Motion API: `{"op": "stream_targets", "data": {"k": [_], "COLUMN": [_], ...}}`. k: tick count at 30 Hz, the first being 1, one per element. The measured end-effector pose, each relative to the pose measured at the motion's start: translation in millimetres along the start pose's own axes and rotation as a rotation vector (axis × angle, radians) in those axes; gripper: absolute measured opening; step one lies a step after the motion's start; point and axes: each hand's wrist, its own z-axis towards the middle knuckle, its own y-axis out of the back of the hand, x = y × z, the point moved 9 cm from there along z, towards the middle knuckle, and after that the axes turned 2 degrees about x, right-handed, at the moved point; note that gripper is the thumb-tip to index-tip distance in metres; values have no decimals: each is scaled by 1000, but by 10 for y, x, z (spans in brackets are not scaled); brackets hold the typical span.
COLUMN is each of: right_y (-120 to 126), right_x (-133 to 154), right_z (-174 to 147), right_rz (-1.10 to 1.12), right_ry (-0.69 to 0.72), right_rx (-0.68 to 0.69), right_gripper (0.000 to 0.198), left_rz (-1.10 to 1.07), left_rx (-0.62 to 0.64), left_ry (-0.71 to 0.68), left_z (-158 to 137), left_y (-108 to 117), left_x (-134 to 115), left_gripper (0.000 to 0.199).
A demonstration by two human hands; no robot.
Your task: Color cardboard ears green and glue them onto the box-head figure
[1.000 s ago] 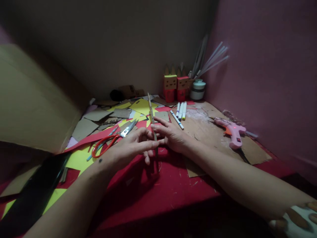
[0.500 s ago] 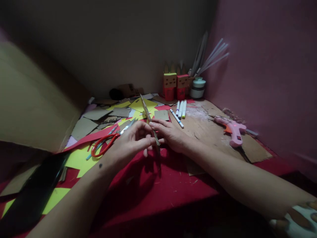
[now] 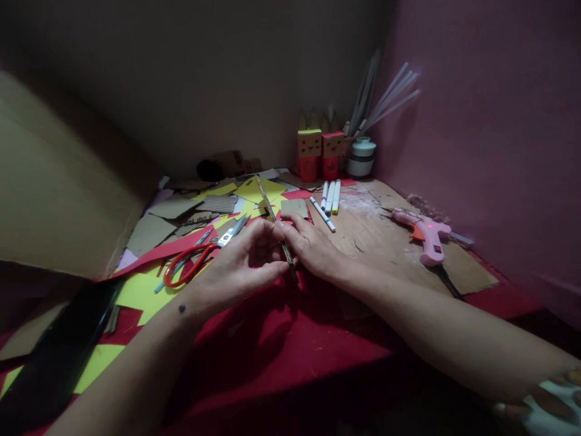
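Observation:
Between my two hands a thin piece of cardboard [image 3: 267, 200] is held on edge, so only its narrow side shows. My left hand [image 3: 249, 257] is curled against its left face, thumb near the lower end. On the other face, my right hand [image 3: 311, 245] presses with bent fingers, partly hidden behind the piece. Red-handled scissors [image 3: 193, 266] lie just left of my left hand, blades pointing away. A small cardboard square [image 3: 294, 208] rests beyond my right hand, with several markers [image 3: 330, 198] beside it.
A pink glue gun [image 3: 426, 235] lies on a cardboard sheet [image 3: 372, 227] at right. Two box-headed figures [image 3: 309, 154] and a pale jar [image 3: 362, 158] stand at the back. Paper and cardboard scraps [image 3: 158, 236] cover the left; a large cardboard panel [image 3: 59, 175] rises there.
The cardboard piece sits slightly lower at its near end. Both hands have closed in more around it, fingers more curled. The whole view has shifted slightly.

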Motion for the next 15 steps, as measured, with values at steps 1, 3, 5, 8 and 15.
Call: {"op": "stream_targets", "data": {"k": [1, 3, 5, 8, 15], "right_y": [7, 21, 31, 35, -26], "right_x": [14, 38, 51, 50, 86], "right_z": [-8, -23, -34, -45, -48], "right_rz": [-18, -48, -71, -86, -45], "right_ry": [10, 24, 34, 43, 85], "right_rx": [-8, -29, -49, -67, -12], "right_gripper": [27, 23, 21, 20, 15], "left_rz": [6, 22, 35, 47, 129], "left_rx": [-7, -23, -25, 11, -22], "left_ry": [2, 6, 16, 49, 66], "left_z": [5, 11, 12, 4, 1], "left_y": [7, 27, 33, -2, 10], "left_x": [3, 8, 20, 64, 132], "left_gripper": [23, 22, 22, 26, 28]}}
